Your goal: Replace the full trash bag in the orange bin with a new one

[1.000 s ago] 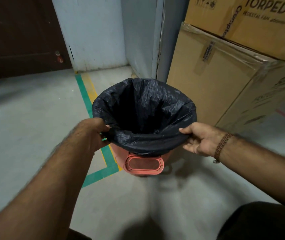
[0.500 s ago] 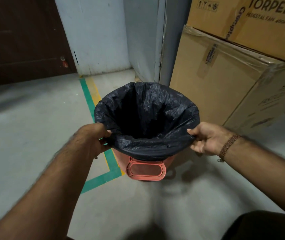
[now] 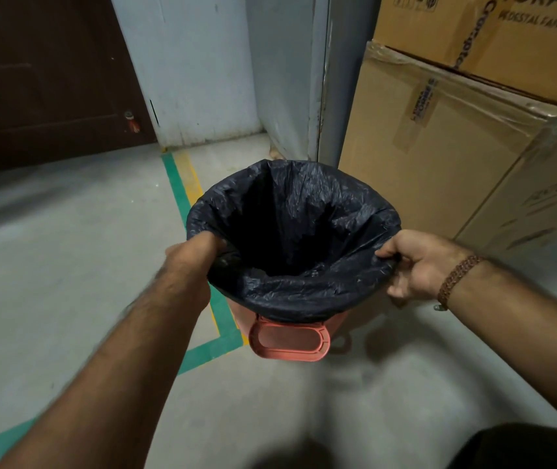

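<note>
An orange bin (image 3: 290, 343) stands on the concrete floor, lined with a black trash bag (image 3: 290, 228) whose mouth is folded out over the rim. The bag looks dark and hollow inside. My left hand (image 3: 195, 262) grips the bag's edge at the bin's left side, fingers tucked into the plastic. At the right side my right hand (image 3: 415, 265), with a bead bracelet on the wrist, pinches the bag's edge. Only the bin's front handle and lower wall show below the bag.
Stacked cardboard boxes (image 3: 456, 137) stand close behind and right of the bin. A grey wall corner (image 3: 321, 96) is just behind it, a dark door (image 3: 43, 79) at the far left. Green and yellow floor tape (image 3: 182, 187) runs under the bin's left side.
My left hand has shifted up along the rim and its fingers now reach inside the bag's mouth. The right hand keeps its pinch on the right edge. The view moved slightly closer.
</note>
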Action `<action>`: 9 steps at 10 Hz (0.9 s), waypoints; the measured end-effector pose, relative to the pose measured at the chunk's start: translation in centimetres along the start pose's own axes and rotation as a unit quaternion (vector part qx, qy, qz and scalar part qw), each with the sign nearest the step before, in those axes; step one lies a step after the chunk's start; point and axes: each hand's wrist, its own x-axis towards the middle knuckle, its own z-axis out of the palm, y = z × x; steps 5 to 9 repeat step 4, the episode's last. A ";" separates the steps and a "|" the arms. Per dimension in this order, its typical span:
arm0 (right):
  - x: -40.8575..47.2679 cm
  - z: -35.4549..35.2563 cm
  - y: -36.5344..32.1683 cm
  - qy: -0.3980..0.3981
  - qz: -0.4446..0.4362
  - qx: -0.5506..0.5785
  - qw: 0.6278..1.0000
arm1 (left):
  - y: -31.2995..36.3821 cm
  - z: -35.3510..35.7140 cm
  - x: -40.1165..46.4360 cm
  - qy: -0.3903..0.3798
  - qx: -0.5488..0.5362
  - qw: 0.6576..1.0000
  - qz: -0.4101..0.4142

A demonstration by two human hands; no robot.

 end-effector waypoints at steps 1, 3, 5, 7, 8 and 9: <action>-1.7 -0.2 -0.2 0.055 -0.051 -0.073 0.995 | 0.2 0.9 0.8 0.090 0.011 0.996 0.014; 1.5 -0.8 -2.9 0.173 -0.222 -0.153 0.947 | 1.0 2.9 -2.1 0.208 0.198 0.947 0.146; 0.4 0.6 -4.8 0.202 -0.274 -0.240 0.909 | 2.8 3.6 -4.6 0.231 0.251 0.909 0.239; 0.4 0.6 -4.8 0.202 -0.274 -0.240 0.909 | 2.8 3.6 -4.6 0.231 0.251 0.909 0.239; 0.4 0.6 -4.8 0.202 -0.274 -0.240 0.909 | 2.8 3.6 -4.6 0.231 0.251 0.909 0.239; 0.4 0.6 -4.8 0.202 -0.274 -0.240 0.909 | 2.8 3.6 -4.6 0.231 0.251 0.909 0.239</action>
